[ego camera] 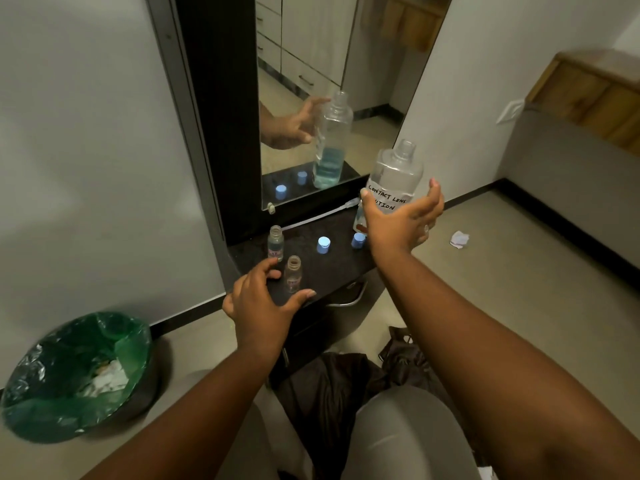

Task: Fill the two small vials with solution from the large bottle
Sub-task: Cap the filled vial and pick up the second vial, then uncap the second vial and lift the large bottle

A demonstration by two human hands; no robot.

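A dark shelf [339, 258] under a wall mirror [332, 98] carries two uncapped vials [293, 274]. Left hand [258, 303] hovers, fingers spread; right hand [403, 220] grasps the large bottle [394, 178].

Tall mirror [311, 81] in a dark frame stands against the white wall [86, 133], reflecting pale cabinet drawers. Below it, a black speckled shelf [339, 265], a white cable [311, 218] trailing along its back edge. Down on the left, a bin [79, 379] lined with a green bag, scraps of paper inside. On the beige floor [485, 265] to the right, a crumpled white scrap [459, 239] lies alone. Dark cloth [332, 393] is heaped at the shelf's foot. Far right, a wooden piece of furniture [595, 95] beside a white wall switch [509, 111]
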